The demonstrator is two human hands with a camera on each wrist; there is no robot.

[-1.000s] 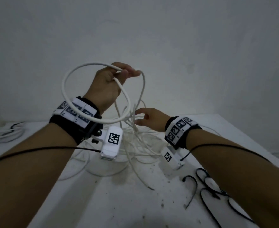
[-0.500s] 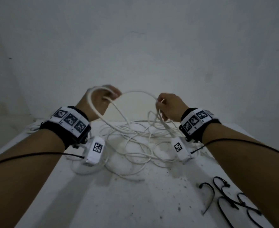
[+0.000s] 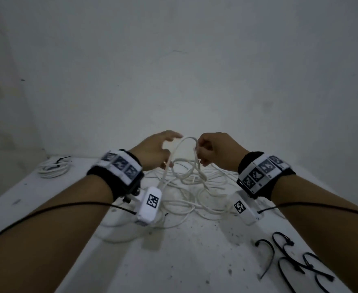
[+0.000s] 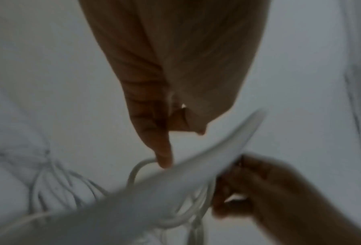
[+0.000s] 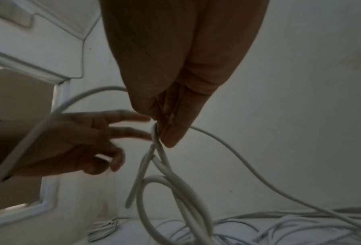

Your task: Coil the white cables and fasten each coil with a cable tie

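Lying nearest, at four o'clock on the white table (image 3: 195, 261), are the loose black cable ties (image 3: 287, 263). Beyond them sprawls the tangled white cable (image 3: 186, 199), its small raised loop (image 3: 185, 157) pinched at the crossing by the right hand (image 3: 214, 152). The left hand (image 3: 152, 153) spreads loosely, fingers straight, and the cable runs across it. The loop could spring apart (stiff cord, light pinch) or snag the heap below. Only the right wrist view shows the cable's free end (image 5: 131, 201); only the head view shows the ties. A finished coil (image 3: 52, 169) lies at ten o'clock.
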